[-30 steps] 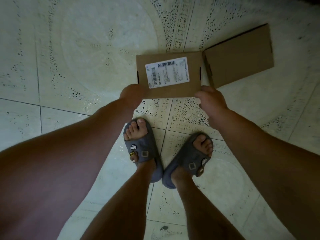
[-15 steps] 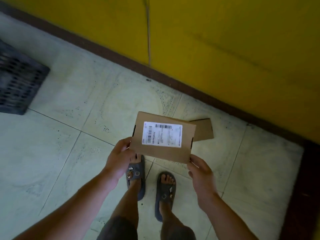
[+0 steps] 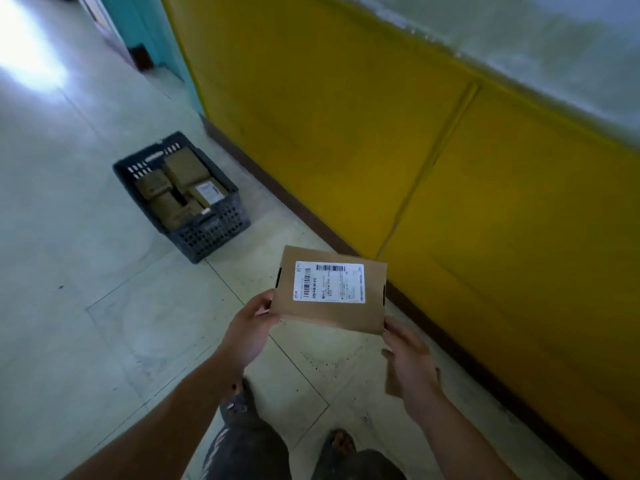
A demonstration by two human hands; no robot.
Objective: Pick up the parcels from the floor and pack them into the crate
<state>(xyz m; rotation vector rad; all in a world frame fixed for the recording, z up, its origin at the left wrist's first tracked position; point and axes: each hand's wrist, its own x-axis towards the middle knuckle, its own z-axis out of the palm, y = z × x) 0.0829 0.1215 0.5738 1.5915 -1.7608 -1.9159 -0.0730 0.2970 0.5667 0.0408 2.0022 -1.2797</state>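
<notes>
A flat brown cardboard parcel (image 3: pixel 370 308) with a white barcode label on top is held in the air in front of me. My left hand (image 3: pixel 251 329) grips its near left corner, and my right hand (image 3: pixel 408 358) holds its near right corner. A dark plastic crate (image 3: pixel 207 233) stands on the floor ahead to the left, beside the wall, with several brown parcels inside. A second brown parcel (image 3: pixel 393 382) lies on the floor, mostly hidden behind my right hand.
A yellow wall (image 3: pixel 433 150) with a brown skirting runs along the right. A teal door frame (image 3: pixel 149 32) stands at the far left end. The floor is pale tile (image 3: pixel 86 271). My legs and one foot show at the bottom.
The parcel has come up off the floor in both hands. My view has lifted and turned left, bringing the crate into sight ahead.
</notes>
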